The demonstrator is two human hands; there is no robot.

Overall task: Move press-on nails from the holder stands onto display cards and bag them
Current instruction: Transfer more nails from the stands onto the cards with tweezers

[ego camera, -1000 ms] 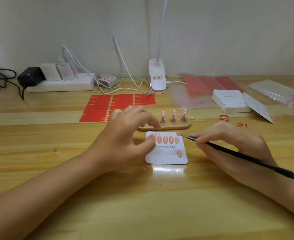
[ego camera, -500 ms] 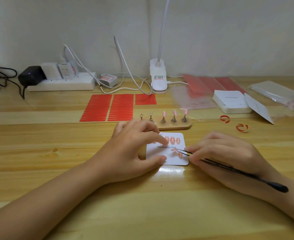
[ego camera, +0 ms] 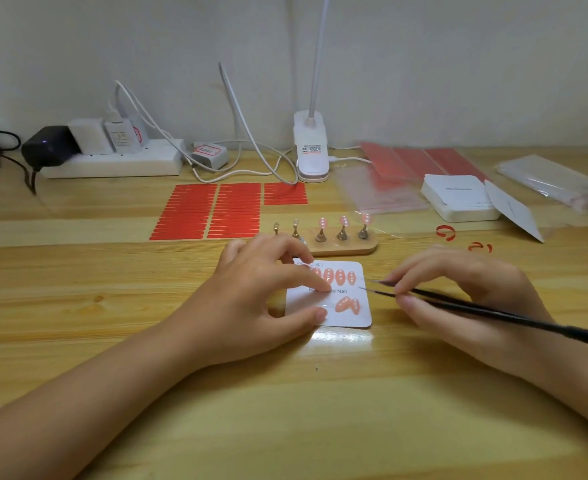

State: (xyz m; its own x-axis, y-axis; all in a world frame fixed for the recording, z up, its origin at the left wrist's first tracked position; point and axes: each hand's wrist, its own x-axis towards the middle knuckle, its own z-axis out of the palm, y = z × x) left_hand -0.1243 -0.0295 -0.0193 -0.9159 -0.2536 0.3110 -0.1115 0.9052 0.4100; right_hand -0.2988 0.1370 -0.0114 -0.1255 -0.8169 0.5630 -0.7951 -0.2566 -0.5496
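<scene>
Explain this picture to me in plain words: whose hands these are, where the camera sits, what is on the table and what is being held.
No machine here: a person works bare-handed, filmed by a camera worn on the head, looking down. The left hand presses a white display card flat on the wooden table; pink press-on nails are stuck on it. The right hand pinches black tweezers, tips open and empty. Behind the card, a wooden holder stand carries three more nails. Red sticker sheets, a clip lamp and a power strip lie further back.
</scene>
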